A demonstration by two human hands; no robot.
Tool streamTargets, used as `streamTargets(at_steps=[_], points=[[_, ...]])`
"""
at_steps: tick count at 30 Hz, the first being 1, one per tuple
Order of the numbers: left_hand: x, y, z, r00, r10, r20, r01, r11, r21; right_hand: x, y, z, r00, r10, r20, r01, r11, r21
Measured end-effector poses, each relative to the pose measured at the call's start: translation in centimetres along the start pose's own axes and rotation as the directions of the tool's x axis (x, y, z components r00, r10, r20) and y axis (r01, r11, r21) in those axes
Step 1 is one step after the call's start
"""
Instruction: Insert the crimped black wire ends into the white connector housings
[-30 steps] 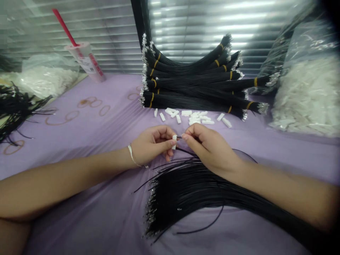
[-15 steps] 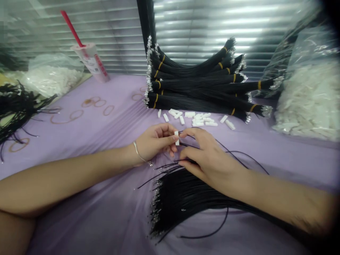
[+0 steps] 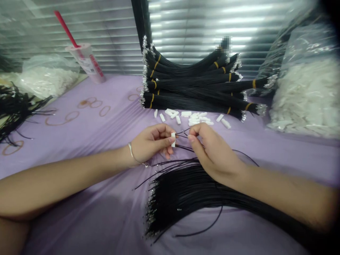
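My left hand [image 3: 159, 141] pinches a small white connector housing [image 3: 173, 140] between thumb and fingers. Thin black wires [image 3: 185, 147] run out of the housing's right side. Just to the right, my right hand [image 3: 212, 152] is closed, thumb against forefinger, on a black wire [image 3: 187, 130] near its end. Below both hands lies a thick sheaf of loose black wires [image 3: 183, 191], its metal-tipped ends fanned out to the left. Several more white connector housings [image 3: 196, 117] are scattered on the cloth beyond my hands.
Black wire bundles [image 3: 191, 83] tied with yellow bands are stacked by the blinds. A clear bag of white pieces [image 3: 305, 95] stands at right, another bag [image 3: 50, 78] at left. A cup with a red straw [image 3: 87, 63] and rubber bands [image 3: 92, 102] are on the purple cloth [image 3: 87, 198].
My right hand has drawn back slightly from the housing, and its spread fingers have closed into a pinch on a wire. My left hand still holds the housing. The view has shifted slightly.
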State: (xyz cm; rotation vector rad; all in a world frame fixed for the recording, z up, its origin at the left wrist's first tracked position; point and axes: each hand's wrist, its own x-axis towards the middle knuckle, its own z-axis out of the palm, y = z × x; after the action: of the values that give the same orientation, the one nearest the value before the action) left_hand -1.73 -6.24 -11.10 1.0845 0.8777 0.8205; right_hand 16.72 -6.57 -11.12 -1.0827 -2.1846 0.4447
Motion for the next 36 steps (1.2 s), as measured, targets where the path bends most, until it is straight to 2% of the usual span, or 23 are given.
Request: streamTargets(at_steps=[2, 5, 8, 15, 31, 34, 36], points=[[-0.1, 0.0, 0.1, 1.0, -0.002, 0.015, 0.001, 1.0, 0.02, 0.2, 0.2, 0.0, 0.995, 0.081, 0.066, -0.081, 0.997, 0.007], [-0.1, 0.1, 0.1, 1.0, -0.011, 0.02, 0.011, 1.0, 0.023, 0.5, 0.3, 0.0, 0.988, 0.088, 0.127, -0.093, 0.995, 0.03], [0.0, 0.0, 0.0, 1.0, -0.027, 0.014, 0.027, 1.0, -0.003, 0.7, 0.3, 0.0, 0.987, 0.067, 0.143, -0.079, 0.994, 0.076], [-0.1, 0.0, 0.0, 0.999, -0.038, 0.018, 0.038, 0.999, -0.004, 0.6, 0.4, -0.2, 0.986, 0.101, 0.136, -0.115, 0.988, 0.102], [-0.4, 0.4, 0.5, 0.998, -0.054, 0.032, 0.05, 0.991, 0.128, 0.9, 0.9, 0.2, 0.969, 0.107, 0.224, -0.137, 0.983, 0.121], [-0.4, 0.4, 0.4, 0.998, -0.053, 0.032, 0.049, 0.993, 0.106, 0.9, 0.5, -0.5, 0.974, 0.062, 0.217, -0.077, 0.995, 0.061], [-0.2, 0.3, 0.3, 0.999, -0.05, 0.018, 0.049, 0.996, 0.076, 0.5, -0.8, -2.0, 0.98, -0.051, 0.192, 0.062, 0.997, -0.05]])
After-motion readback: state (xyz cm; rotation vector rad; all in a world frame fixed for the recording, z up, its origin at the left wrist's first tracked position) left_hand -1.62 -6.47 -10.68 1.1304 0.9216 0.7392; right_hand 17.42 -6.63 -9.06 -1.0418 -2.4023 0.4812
